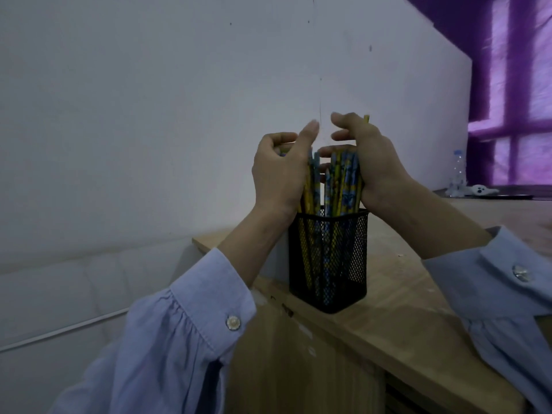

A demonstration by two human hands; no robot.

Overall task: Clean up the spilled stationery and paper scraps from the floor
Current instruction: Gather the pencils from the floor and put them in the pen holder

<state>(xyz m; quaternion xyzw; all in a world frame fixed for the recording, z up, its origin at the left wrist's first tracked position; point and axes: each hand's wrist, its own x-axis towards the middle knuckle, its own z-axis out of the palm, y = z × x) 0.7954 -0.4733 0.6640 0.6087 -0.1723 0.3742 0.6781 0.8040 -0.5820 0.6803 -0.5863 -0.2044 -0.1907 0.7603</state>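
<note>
Head camera first gives us two pale blue buttoned sleeves (191,333) reaching up from below. Beyond them our left hand (277,174) and right hand (373,162) clasp from either side a bundle of yellow and blue patterned wooden pencils (340,180), which stands upright in a black square wire-mesh pen holder (328,264). Our right fingers (343,134) curl round the larger share of the pencils, one tip poking up above the knuckles. Our left fingers are curled too, with a scrap of yellow-green showing inside them, so we judge they pinch a pencil or two while the thumb leans on the bundle. We reckon the pencils are light, stiff and smooth, apt to slide past one another and fan out, so they are best held round the middle of the bundle and let down together. The holder looks light and could tip, and it sits near the front edge of the scuffed pale wooden table (418,309). Behind rises a plain white wall (149,115); far right stand a clear plastic bottle (458,171) and a purple-lit curtained window (513,115). No floor shows.
</note>
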